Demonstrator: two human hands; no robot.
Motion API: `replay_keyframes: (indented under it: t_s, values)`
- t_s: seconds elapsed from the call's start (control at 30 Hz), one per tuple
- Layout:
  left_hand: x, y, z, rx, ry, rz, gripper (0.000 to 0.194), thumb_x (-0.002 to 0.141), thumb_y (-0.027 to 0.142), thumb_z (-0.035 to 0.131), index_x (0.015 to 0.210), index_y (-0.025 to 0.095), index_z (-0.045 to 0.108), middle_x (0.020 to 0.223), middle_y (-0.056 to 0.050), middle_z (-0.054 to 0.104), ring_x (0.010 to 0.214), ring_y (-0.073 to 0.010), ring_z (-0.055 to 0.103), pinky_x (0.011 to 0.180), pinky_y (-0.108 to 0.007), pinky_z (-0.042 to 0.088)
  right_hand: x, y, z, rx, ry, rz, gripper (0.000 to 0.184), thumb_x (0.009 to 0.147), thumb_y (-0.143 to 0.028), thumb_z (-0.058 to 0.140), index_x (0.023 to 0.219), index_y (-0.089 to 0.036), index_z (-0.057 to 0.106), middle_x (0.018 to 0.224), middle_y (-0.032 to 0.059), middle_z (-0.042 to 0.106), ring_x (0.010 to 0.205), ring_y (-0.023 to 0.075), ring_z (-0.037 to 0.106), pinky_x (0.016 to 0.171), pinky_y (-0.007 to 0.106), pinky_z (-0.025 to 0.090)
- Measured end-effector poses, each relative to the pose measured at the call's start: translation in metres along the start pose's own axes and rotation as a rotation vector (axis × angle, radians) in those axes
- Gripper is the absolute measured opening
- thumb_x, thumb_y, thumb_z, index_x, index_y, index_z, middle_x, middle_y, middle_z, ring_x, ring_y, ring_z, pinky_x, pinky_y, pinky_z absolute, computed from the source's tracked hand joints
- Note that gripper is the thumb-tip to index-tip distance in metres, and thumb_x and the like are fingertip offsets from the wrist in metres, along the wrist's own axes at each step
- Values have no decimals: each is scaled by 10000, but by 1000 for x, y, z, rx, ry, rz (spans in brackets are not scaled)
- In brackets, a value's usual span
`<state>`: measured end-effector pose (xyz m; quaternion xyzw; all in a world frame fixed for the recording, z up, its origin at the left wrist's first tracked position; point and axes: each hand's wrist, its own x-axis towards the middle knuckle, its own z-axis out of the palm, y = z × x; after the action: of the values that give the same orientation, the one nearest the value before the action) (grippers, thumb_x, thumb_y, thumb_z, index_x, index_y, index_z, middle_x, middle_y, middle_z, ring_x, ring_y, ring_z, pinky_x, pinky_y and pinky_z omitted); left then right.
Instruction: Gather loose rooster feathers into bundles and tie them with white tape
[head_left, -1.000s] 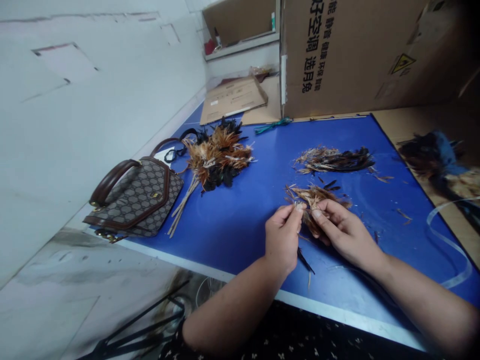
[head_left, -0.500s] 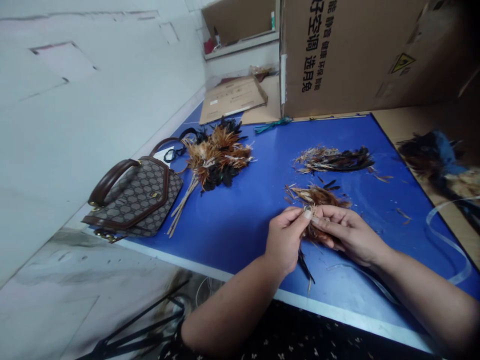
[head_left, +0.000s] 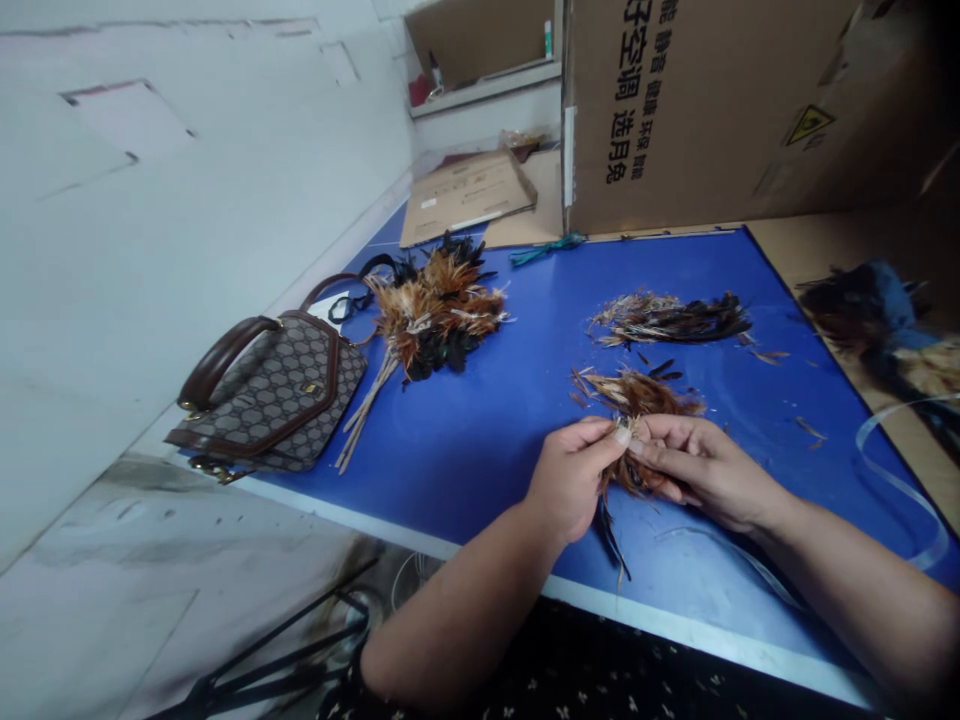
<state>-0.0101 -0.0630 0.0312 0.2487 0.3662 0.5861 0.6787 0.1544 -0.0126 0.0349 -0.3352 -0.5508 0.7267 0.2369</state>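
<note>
Between my two hands is a bunch of brown feathers [head_left: 628,476], pinched at its pale quill ends. My left hand [head_left: 574,478] is closed, thumb pressed on the quills, and dark feathers hang below it. From the other side my right hand [head_left: 701,465] grips the same bunch with thumb and fingers together. Just beyond my fingertips lies a pile of brown feathers [head_left: 649,393] on the blue tabletop [head_left: 480,450]. Further back is a second pile of dark and brown feathers [head_left: 675,320].
To the left stand a patterned handbag [head_left: 277,390] and a feather bundle on sticks [head_left: 439,310]. A large cardboard box [head_left: 697,120] rises at the back, near flat cardboard [head_left: 465,200] and a teal cord [head_left: 546,250]. A clear plastic strip [head_left: 892,480] curls at the right.
Both hands stay on the feather bunch with only slight finger shifts. Nothing is let go or picked up, and the piles lie as before.
</note>
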Motion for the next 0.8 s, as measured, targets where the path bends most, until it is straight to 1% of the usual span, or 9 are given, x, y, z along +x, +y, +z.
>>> replay_keyframes:
  t_s: [0.13,0.23,0.37,0.53,0.6,0.67,0.73,0.77,0.8]
  values:
    - [1,-4,-3,-14,9,-46,310,760,376,893,814,123,723,740,-16,623,683,-112,555,752,-300,453,-1,-2,4,-39,4,9,431,953,-572,701,794,-186,593,521,-50,508,408,50,287,403,212,176]
    - [2,-5,-2,-32,44,-28,338,729,396,905,809,128,714,711,-7,614,664,-108,536,715,-278,427,0,-4,7,-109,33,8,440,960,-584,675,788,-191,575,515,-51,512,405,53,311,401,203,207]
    - [3,1,-1,-104,180,81,349,696,378,930,824,138,712,761,-5,641,715,-111,570,775,-272,448,1,-5,5,-165,66,21,426,954,-573,662,777,-202,546,513,-49,531,397,58,330,400,205,232]
    - [8,15,-11,-183,344,229,296,764,337,895,874,138,705,799,1,651,735,-106,603,827,-282,481,1,-1,-8,-255,149,-33,377,969,-523,640,788,-200,568,531,-41,546,430,68,356,423,214,256]
    - [10,17,-16,-168,394,275,284,789,340,875,904,137,713,821,-7,665,758,-115,626,848,-297,498,1,0,-13,-330,226,-90,359,986,-506,621,798,-201,593,553,-31,559,458,85,400,445,225,305]
    - [11,17,-17,-108,395,266,288,807,352,858,929,125,730,845,-27,687,780,-128,643,851,-307,510,3,0,-15,-450,337,-201,324,988,-489,630,839,-202,648,649,4,632,540,121,515,513,251,411]
    - [10,14,-15,-52,346,214,301,816,364,848,937,110,740,887,-61,718,798,-143,661,836,-313,520,5,-1,-15,-609,450,-380,246,969,-451,675,944,-211,720,858,59,727,751,190,660,694,314,540]
    - [9,11,-13,-40,308,179,310,814,370,847,934,106,738,907,-78,731,799,-151,669,822,-318,526,5,-2,-15,-680,489,-475,214,958,-423,698,1008,-221,744,977,81,748,889,229,697,815,360,570]
    - [8,9,-10,-41,258,141,319,811,377,848,927,105,729,917,-89,737,789,-156,674,803,-323,532,6,-3,-14,-734,509,-558,203,952,-393,714,1070,-233,756,1073,95,752,1011,260,704,923,404,570]
